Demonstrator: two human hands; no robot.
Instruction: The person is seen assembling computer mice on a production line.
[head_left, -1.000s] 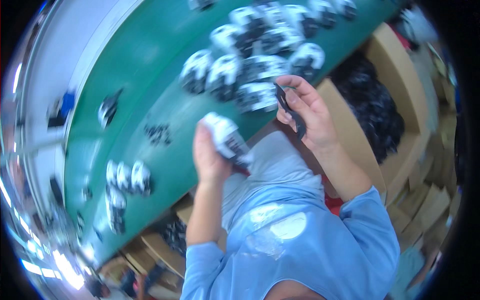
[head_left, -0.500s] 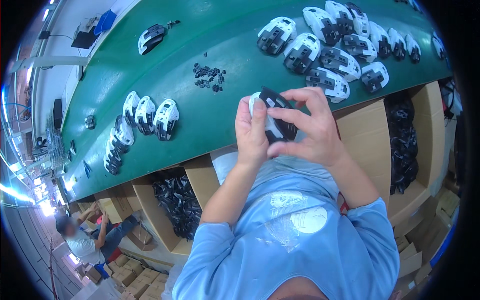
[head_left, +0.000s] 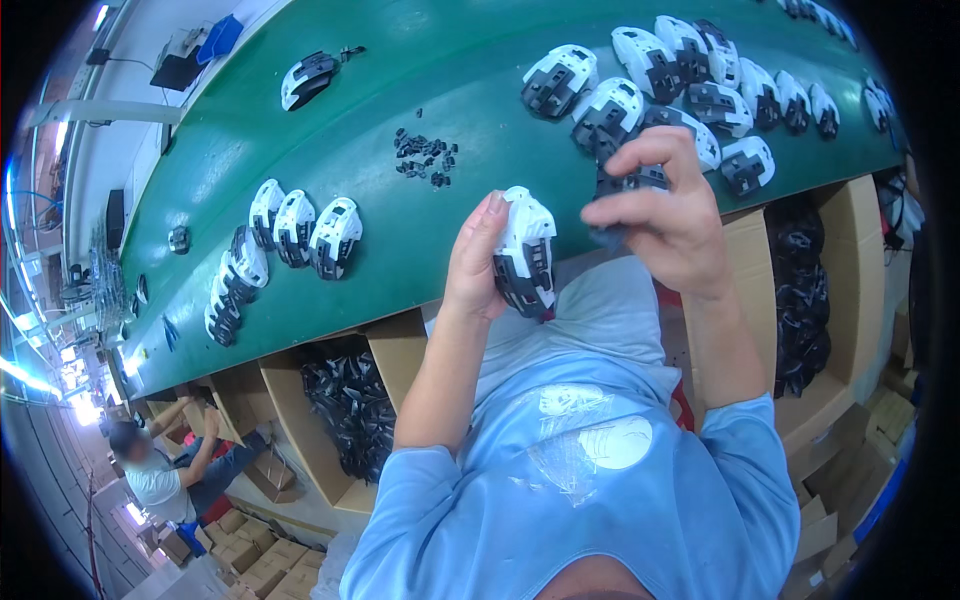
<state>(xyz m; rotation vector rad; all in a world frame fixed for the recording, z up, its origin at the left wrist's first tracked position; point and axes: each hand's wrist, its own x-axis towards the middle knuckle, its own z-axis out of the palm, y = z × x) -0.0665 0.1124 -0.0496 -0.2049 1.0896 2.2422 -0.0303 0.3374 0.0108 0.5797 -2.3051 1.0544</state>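
Observation:
In my left hand [head_left: 474, 262] is a rounded white-and-black plastic shell [head_left: 525, 243], gripped at its left side with the thumb on top, over the table's near edge. My right hand [head_left: 675, 215] is raised to the right of the shell, apart from it. Its thumb and fingers close around a black plastic part [head_left: 608, 183], partly hidden by the fingers and blurred at its lower end. Behind that hand lie similar shells on the green table [head_left: 470, 100], one of them [head_left: 697, 135] partly covered by it.
Small black pieces [head_left: 425, 157] lie in a loose pile mid-table. White-and-black shells [head_left: 335, 238] form a row at the left. Below the edge, cardboard boxes hold black parts [head_left: 352, 410] and more black parts [head_left: 802, 300]. Another person [head_left: 160, 475] sits at the lower left.
My hands, earlier together on the shell, have separated. The right hand has moved right and up with the black part. The shell now shows more of its white side in my left hand.

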